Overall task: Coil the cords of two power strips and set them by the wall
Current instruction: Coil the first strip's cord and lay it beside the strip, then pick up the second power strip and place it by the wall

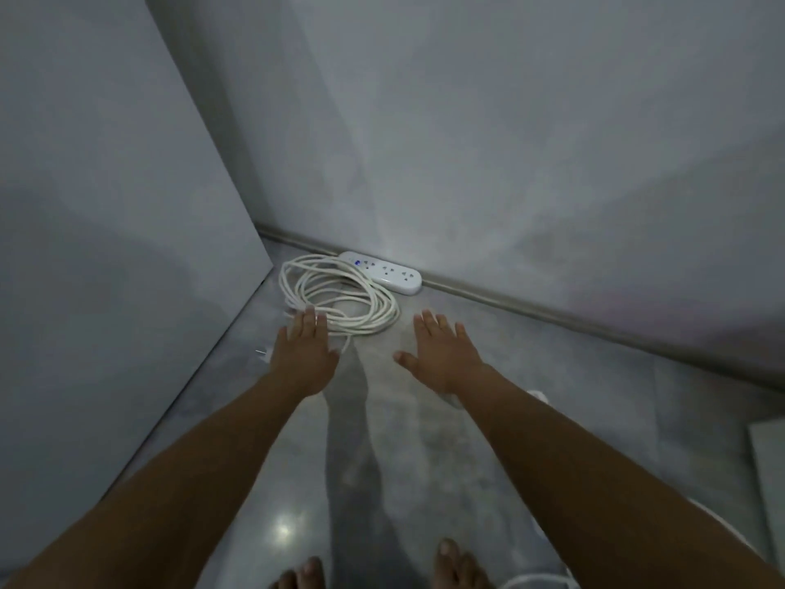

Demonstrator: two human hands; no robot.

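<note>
A white power strip (384, 272) lies on the floor against the base of the wall, with its white cord (340, 297) coiled in loops just in front of it. My left hand (303, 350) is flat with fingers spread, its fingertips over the near edge of the coil. My right hand (441, 350) hovers spread and empty to the right of the coil, holding nothing. Parts of a second white cord (539, 582) show at the bottom right, mostly hidden behind my right forearm.
A tall grey panel (106, 248) stands on the left and meets the wall (509, 121) in a corner. A grey skirting strip (552, 314) runs along the wall's base. My bare toes (450, 563) show at the bottom edge. A pale flat object (769, 469) sits at far right.
</note>
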